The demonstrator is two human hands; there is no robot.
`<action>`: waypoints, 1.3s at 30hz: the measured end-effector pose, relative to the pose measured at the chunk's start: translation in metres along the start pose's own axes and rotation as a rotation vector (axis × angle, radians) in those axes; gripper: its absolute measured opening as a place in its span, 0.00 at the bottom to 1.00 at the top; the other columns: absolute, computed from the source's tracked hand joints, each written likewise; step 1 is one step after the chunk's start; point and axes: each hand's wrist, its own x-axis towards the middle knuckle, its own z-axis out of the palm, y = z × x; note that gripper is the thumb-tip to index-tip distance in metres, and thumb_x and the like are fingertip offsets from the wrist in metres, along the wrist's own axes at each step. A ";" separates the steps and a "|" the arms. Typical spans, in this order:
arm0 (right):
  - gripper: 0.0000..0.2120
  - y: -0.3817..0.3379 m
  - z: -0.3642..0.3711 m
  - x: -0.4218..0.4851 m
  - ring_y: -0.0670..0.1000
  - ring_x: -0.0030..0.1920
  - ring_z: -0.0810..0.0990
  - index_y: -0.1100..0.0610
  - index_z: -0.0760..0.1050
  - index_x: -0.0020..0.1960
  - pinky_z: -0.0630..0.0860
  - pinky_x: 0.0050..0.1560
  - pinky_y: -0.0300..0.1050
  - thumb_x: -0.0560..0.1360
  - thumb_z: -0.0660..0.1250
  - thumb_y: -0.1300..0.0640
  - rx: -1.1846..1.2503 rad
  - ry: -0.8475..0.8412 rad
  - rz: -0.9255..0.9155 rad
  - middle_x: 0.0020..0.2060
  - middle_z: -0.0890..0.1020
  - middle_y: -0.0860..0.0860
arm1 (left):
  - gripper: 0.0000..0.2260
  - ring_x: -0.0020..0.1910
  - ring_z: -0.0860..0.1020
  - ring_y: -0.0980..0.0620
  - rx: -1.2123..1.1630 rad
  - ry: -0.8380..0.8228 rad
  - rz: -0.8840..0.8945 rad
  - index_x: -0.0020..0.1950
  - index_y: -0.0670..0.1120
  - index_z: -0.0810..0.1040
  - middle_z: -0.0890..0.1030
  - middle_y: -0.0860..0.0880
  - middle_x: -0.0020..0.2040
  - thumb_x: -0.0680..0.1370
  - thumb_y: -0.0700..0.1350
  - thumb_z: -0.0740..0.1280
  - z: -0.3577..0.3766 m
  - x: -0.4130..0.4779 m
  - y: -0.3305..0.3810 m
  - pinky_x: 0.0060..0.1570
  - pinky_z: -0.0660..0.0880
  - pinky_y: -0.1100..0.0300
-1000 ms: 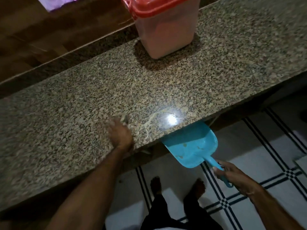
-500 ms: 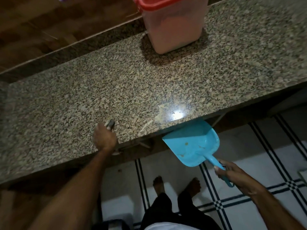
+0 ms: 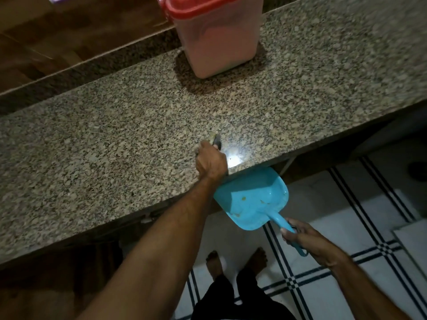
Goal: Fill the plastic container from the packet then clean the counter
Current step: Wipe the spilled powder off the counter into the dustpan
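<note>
We record the granite tabletop (image 3: 115, 146) carrying the red-lidded plastic container (image 3: 219, 42) at its far edge, lid on. We judge the container rigid, smooth-walled and weighty if filled, so best taken by both side walls below the lid. The blue dustpan (image 3: 254, 199), which we judge light and stiff, is tucked just under the tabletop's near edge with the right hand (image 3: 309, 241) closed round its handle, while the left hand (image 3: 211, 161) rests at that edge, fingers curled on a small piece (image 3: 216, 140) we cannot identify.
</note>
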 end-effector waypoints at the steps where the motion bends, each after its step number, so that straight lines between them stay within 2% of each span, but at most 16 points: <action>1: 0.15 0.001 -0.002 -0.001 0.45 0.48 0.80 0.48 0.80 0.64 0.77 0.53 0.44 0.78 0.72 0.50 0.004 0.006 -0.003 0.42 0.83 0.41 | 0.13 0.47 0.79 0.47 -0.059 -0.010 -0.005 0.65 0.42 0.69 0.78 0.45 0.55 0.84 0.46 0.63 -0.002 0.007 0.003 0.39 0.77 0.53; 3: 0.17 0.002 -0.008 -0.005 0.46 0.50 0.80 0.47 0.80 0.64 0.78 0.57 0.47 0.76 0.72 0.48 0.021 0.030 -0.008 0.44 0.84 0.41 | 0.13 0.42 0.78 0.50 -0.138 -0.014 0.004 0.65 0.42 0.68 0.79 0.45 0.52 0.85 0.48 0.61 -0.012 0.020 -0.002 0.36 0.76 0.54; 5: 0.19 0.002 -0.014 -0.010 0.47 0.51 0.80 0.46 0.80 0.64 0.78 0.60 0.49 0.74 0.73 0.46 0.039 0.044 -0.019 0.46 0.84 0.42 | 0.13 0.41 0.77 0.49 -0.095 0.028 0.019 0.66 0.42 0.68 0.80 0.44 0.52 0.85 0.48 0.61 -0.031 0.027 -0.017 0.34 0.73 0.55; 8: 0.18 0.004 -0.018 -0.015 0.48 0.51 0.80 0.49 0.80 0.64 0.77 0.59 0.49 0.75 0.73 0.48 0.070 0.065 -0.038 0.49 0.83 0.47 | 0.12 0.44 0.77 0.46 0.122 0.058 0.005 0.65 0.41 0.69 0.78 0.43 0.53 0.83 0.42 0.64 -0.057 0.021 -0.054 0.37 0.72 0.53; 11: 0.15 0.010 -0.016 -0.014 0.48 0.51 0.79 0.52 0.79 0.65 0.78 0.55 0.44 0.79 0.72 0.54 0.116 0.080 -0.025 0.52 0.82 0.51 | 0.12 0.46 0.78 0.44 0.308 0.076 0.041 0.66 0.40 0.70 0.79 0.40 0.55 0.82 0.39 0.64 -0.053 0.001 -0.078 0.40 0.74 0.52; 13: 0.13 0.012 -0.012 -0.012 0.49 0.53 0.79 0.51 0.79 0.64 0.78 0.54 0.42 0.81 0.69 0.59 0.138 0.087 -0.004 0.54 0.82 0.52 | 0.11 0.44 0.78 0.46 0.299 0.102 0.068 0.64 0.41 0.70 0.79 0.42 0.54 0.82 0.39 0.65 -0.034 -0.005 -0.072 0.40 0.79 0.51; 15: 0.13 0.013 -0.009 -0.009 0.49 0.53 0.79 0.49 0.79 0.64 0.79 0.55 0.44 0.81 0.69 0.58 0.134 0.083 0.006 0.54 0.83 0.52 | 0.13 0.46 0.79 0.45 0.281 0.087 0.081 0.65 0.42 0.69 0.78 0.42 0.55 0.81 0.40 0.65 -0.014 -0.006 -0.052 0.42 0.82 0.50; 19: 0.16 0.012 -0.005 -0.002 0.49 0.50 0.79 0.49 0.81 0.63 0.79 0.56 0.48 0.76 0.72 0.49 0.093 0.063 0.003 0.48 0.82 0.49 | 0.16 0.48 0.80 0.45 0.127 0.035 0.113 0.68 0.43 0.68 0.78 0.44 0.56 0.82 0.42 0.65 0.022 -0.002 -0.003 0.44 0.82 0.50; 23: 0.13 0.006 -0.005 0.001 0.47 0.49 0.80 0.50 0.80 0.64 0.80 0.55 0.44 0.80 0.71 0.54 0.096 0.058 -0.012 0.49 0.83 0.48 | 0.12 0.42 0.78 0.50 -0.042 -0.042 0.157 0.65 0.44 0.68 0.79 0.45 0.53 0.84 0.46 0.62 0.016 0.017 0.014 0.37 0.80 0.52; 26: 0.13 0.004 -0.009 -0.003 0.48 0.52 0.81 0.51 0.80 0.65 0.80 0.55 0.43 0.80 0.70 0.56 0.102 0.071 -0.013 0.53 0.83 0.51 | 0.13 0.38 0.74 0.54 -0.022 0.054 0.164 0.67 0.42 0.68 0.78 0.46 0.51 0.84 0.45 0.62 -0.017 0.044 -0.006 0.32 0.69 0.61; 30: 0.12 0.008 -0.014 -0.005 0.47 0.49 0.80 0.51 0.80 0.64 0.80 0.55 0.43 0.81 0.70 0.56 0.099 0.089 0.007 0.50 0.82 0.51 | 0.15 0.41 0.75 0.49 0.085 0.090 0.060 0.69 0.40 0.68 0.77 0.42 0.54 0.83 0.40 0.63 -0.048 0.082 -0.042 0.34 0.72 0.57; 32: 0.11 0.010 -0.015 -0.004 0.46 0.48 0.80 0.51 0.81 0.62 0.79 0.54 0.43 0.81 0.69 0.57 0.102 0.119 0.009 0.48 0.82 0.50 | 0.16 0.43 0.77 0.46 0.162 0.071 0.060 0.69 0.41 0.69 0.77 0.40 0.57 0.82 0.39 0.65 -0.040 0.095 -0.045 0.32 0.74 0.56; 35: 0.10 0.012 -0.016 -0.001 0.47 0.47 0.79 0.51 0.81 0.61 0.79 0.56 0.46 0.80 0.70 0.57 0.122 0.164 0.019 0.46 0.81 0.50 | 0.13 0.43 0.80 0.48 0.196 0.116 0.232 0.64 0.45 0.74 0.80 0.43 0.55 0.80 0.39 0.68 -0.005 0.090 -0.019 0.34 0.82 0.52; 37: 0.10 0.010 -0.015 0.002 0.48 0.49 0.79 0.50 0.82 0.61 0.78 0.58 0.49 0.80 0.71 0.56 0.132 0.177 0.026 0.47 0.81 0.50 | 0.09 0.40 0.79 0.53 0.128 0.079 0.386 0.62 0.49 0.76 0.81 0.49 0.53 0.82 0.43 0.67 0.021 0.066 0.004 0.33 0.82 0.57; 39: 0.09 0.006 -0.014 0.005 0.48 0.48 0.79 0.50 0.82 0.60 0.78 0.57 0.49 0.80 0.71 0.55 0.134 0.191 0.028 0.46 0.81 0.51 | 0.04 0.41 0.77 0.54 0.051 0.008 0.577 0.58 0.49 0.75 0.78 0.52 0.49 0.85 0.46 0.63 0.034 0.037 0.014 0.37 0.80 0.56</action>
